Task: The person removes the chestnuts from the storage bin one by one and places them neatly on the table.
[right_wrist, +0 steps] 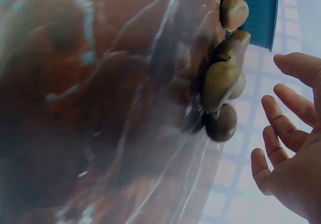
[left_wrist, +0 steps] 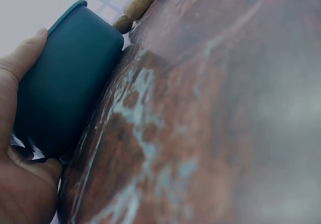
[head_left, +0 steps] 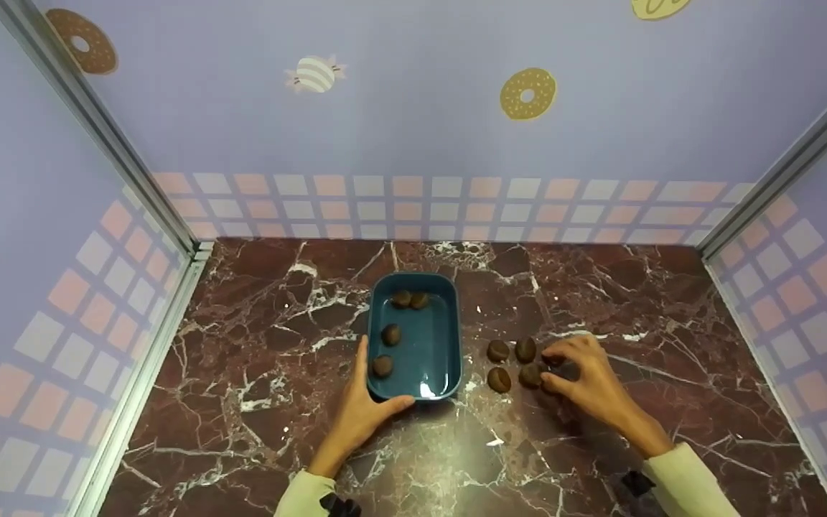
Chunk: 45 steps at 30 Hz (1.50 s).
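A deep teal rectangular tray (head_left: 424, 337) stands on the table in the head view. Several brown, rounded, stone-like pieces (head_left: 391, 334) lie along its left and far sides; their exact kind is unclear. My left hand (head_left: 367, 413) holds the tray's near-left corner, thumb along the near wall and fingers on the left side. To the right of the tray, more brown pieces (head_left: 499, 380) sit grouped on the table. Over the group's right edge hovers my right hand (head_left: 589, 380). The right wrist view shows its fingers (right_wrist: 286, 128) spread and bent slightly, apart from the pieces (right_wrist: 220, 86).
The table (head_left: 255, 337) has a glossy dark red marble pattern with white veins. Lilac panels (head_left: 421, 129) with printed sweets and pink and white squares enclose its back and both sides. Metal rails (head_left: 141, 373) run along the panel edges.
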Each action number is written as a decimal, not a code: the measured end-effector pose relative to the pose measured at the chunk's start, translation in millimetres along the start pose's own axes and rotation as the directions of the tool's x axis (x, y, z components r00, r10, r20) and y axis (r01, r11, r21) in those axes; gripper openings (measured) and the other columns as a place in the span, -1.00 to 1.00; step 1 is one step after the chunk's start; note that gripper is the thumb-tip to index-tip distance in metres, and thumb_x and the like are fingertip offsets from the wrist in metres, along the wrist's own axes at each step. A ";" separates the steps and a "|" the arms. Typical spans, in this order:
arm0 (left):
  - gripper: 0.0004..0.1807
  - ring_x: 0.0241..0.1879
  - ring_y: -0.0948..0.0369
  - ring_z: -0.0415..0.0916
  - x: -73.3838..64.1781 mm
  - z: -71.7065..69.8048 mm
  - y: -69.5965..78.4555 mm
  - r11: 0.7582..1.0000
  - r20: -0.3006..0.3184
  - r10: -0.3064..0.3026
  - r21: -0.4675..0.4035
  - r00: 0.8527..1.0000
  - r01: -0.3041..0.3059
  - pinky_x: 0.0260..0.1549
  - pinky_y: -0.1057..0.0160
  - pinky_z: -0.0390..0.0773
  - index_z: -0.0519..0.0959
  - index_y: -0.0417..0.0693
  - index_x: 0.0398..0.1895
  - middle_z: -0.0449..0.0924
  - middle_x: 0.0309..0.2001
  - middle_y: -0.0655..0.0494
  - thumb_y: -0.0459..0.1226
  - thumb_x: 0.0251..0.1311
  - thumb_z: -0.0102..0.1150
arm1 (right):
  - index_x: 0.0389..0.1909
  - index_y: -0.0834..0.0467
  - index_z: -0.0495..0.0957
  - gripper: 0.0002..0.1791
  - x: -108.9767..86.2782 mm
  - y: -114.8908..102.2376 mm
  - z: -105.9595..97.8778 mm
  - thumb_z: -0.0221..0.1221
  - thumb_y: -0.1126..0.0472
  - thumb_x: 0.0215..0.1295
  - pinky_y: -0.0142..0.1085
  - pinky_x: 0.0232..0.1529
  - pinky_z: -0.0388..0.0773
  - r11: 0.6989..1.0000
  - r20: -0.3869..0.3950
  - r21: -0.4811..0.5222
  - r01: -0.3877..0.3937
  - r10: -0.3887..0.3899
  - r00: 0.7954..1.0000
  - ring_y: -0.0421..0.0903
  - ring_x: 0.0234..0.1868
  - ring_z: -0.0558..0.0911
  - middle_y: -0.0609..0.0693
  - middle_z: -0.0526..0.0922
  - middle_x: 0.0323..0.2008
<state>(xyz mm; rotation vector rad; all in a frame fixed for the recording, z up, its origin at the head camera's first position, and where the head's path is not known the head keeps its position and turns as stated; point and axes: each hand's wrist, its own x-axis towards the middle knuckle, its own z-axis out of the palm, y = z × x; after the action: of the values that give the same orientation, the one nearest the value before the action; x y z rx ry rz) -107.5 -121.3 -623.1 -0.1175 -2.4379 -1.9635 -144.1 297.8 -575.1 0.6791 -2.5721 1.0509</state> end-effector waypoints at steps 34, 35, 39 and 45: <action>0.52 0.69 -0.22 0.07 -2.6 -2.1 -1.3 1.000 0.027 0.006 -0.022 1.000 -0.005 0.57 -0.30 0.16 -0.24 0.04 0.86 -0.08 0.78 -0.24 -0.05 0.08 0.78 | 0.11 0.21 0.78 -0.62 113.6 -80.2 88.5 0.57 0.20 0.32 0.12 0.28 0.49 0.976 0.283 0.096 0.194 -0.213 0.935 0.12 0.22 0.49 0.09 0.72 0.12; 0.53 0.68 -0.23 0.08 -2.3 -1.8 -1.3 1.000 0.024 0.009 -0.013 1.000 -0.008 0.57 -0.31 0.17 -0.23 0.03 0.86 -0.07 0.78 -0.24 -0.04 0.07 0.78 | 0.11 0.22 0.77 -0.61 116.2 -81.5 90.5 0.56 0.21 0.32 0.13 0.29 0.49 0.977 0.296 0.097 0.190 -0.211 0.932 0.13 0.23 0.49 0.10 0.71 0.13; 0.52 0.66 -0.23 0.13 -0.5 -0.9 -0.9 1.000 0.016 0.024 0.004 1.000 -0.024 0.57 -0.30 0.17 -0.21 0.00 0.86 -0.03 0.76 -0.27 -0.07 0.07 0.79 | 0.15 0.25 0.76 -0.59 126.6 -86.2 98.0 0.55 0.19 0.36 0.15 0.34 0.48 0.982 0.351 0.091 0.166 -0.188 0.917 0.15 0.28 0.48 0.12 0.70 0.15; 0.50 0.66 -0.21 0.14 0.7 -0.2 -1.1 1.000 0.012 0.024 0.006 1.000 -0.024 0.58 -0.27 0.17 -0.20 -0.01 0.86 -0.04 0.77 -0.25 -0.10 0.08 0.78 | 0.20 0.25 0.75 -0.56 139.6 -91.5 109.7 0.53 0.15 0.40 0.16 0.35 0.50 0.990 0.420 0.082 0.119 -0.143 0.896 0.13 0.30 0.46 0.13 0.68 0.19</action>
<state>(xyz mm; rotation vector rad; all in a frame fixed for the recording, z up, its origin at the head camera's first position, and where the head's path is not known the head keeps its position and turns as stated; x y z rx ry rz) -108.3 -121.7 -624.2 -0.1584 -2.4377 -1.9520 -223.8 118.1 -539.5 1.1971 -2.8082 1.0231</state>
